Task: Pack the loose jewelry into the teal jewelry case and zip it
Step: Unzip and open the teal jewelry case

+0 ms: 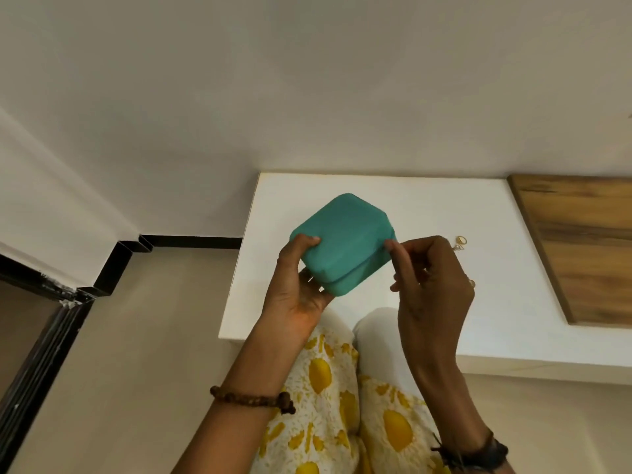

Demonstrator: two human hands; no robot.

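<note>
The teal jewelry case (342,242) is up in the air, held over the near part of the white table (427,206). Its lid is down, with only a thin dark line showing between the lid and the bottom half.

The left hand (301,285) sits under the case. The palm cups the bottom and the thumb lies on top of the lid, so the fingers wrap around it. I think it holds the case this way to keep it from tipping while the other hand works.

The right hand (431,278) is at the right corner of the case. Its thumb and first finger are pressed together on the edge there, right at the line where the two halves meet. I cannot see a zipper pull, it is too small or hidden by the fingers. My guess is the hand is feeling for the pull so it can open the case.

Just past the right hand, also on the white table, lie a gold ring (461,240) and something small and shiny beside it. They are near the case but not touching it. They are still out, so the packing does not look done.

To the right of the case, farther along the table, is a brown wooden board (581,241).
</note>
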